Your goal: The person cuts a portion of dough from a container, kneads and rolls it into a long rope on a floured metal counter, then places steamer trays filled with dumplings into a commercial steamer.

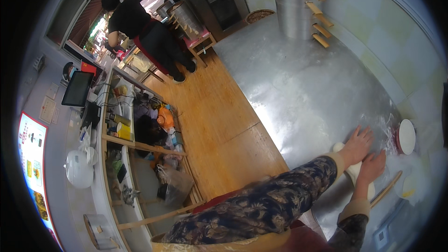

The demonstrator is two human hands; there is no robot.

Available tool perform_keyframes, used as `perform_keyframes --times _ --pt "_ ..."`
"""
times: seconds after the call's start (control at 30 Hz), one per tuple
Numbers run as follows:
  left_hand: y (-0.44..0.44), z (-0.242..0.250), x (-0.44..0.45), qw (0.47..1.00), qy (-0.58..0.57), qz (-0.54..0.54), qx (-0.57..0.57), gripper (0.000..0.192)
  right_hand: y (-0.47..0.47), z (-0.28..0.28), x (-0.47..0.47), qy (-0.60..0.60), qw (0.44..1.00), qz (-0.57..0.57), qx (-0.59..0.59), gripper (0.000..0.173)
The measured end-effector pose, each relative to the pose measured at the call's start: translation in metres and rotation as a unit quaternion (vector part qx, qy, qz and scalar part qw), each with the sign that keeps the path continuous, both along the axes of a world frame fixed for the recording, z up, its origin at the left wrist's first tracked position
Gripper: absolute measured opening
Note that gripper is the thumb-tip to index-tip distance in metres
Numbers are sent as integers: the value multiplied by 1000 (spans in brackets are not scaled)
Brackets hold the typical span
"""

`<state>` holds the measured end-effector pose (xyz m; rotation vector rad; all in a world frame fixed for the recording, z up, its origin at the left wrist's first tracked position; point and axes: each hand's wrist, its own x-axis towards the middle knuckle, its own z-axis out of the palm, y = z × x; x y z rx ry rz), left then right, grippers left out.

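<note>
A pale roll of dough (pixel 354 172) lies on the floured metal worktop (pixel 290 87) at the right. Flat on its upper part is my left hand (pixel 357 146), palm down, fingers apart. My right hand (pixel 372 168) rests over the lower part, beside the left, its fingers pointing away from me and not wrapped round the dough. The dough's ends show on either side of the hands; its middle is partly hidden beneath them. A thin wooden rolling pin (pixel 386 189) lies just right of my right wrist. Beyond the fingers stands a red bowl with a white inside (pixel 407 136).
A scale (pixel 381 237) sits at the near right. Tall metal steamers with wooden handles (pixel 294 3) stand at the worktop's far end, by the tiled wall. Cluttered shelves (pixel 129 143) line the left side across the wooden floor. Another person (pixel 140 28) stands by the window.
</note>
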<state>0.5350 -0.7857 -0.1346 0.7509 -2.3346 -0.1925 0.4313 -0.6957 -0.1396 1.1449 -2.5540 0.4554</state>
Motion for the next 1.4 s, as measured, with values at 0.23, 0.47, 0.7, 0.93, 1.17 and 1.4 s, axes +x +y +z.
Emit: perform_keyframes --times 0.23,0.47,0.7,0.93,1.17,1.4 --pt "106 52 98 920 -223 -167 277 32 169 50 90 -276 942 148 124 44" --pt "127 1 55 974 -58 -206 80 40 157 -16 69 -58 998 15 22 44" --pt "71 -6 -46 990 -46 -104 86 45 102 -3 -36 10 999 35 18 39" --pt "112 62 105 902 -301 -233 203 47 214 2 112 -115 982 132 72 46" --pt "65 10 93 981 -120 -132 75 43 146 1 79 -36 993 -12 110 50" --pt "-3 7 18 995 -86 5 51 50 95 -11 -25 3 996 2 87 46"
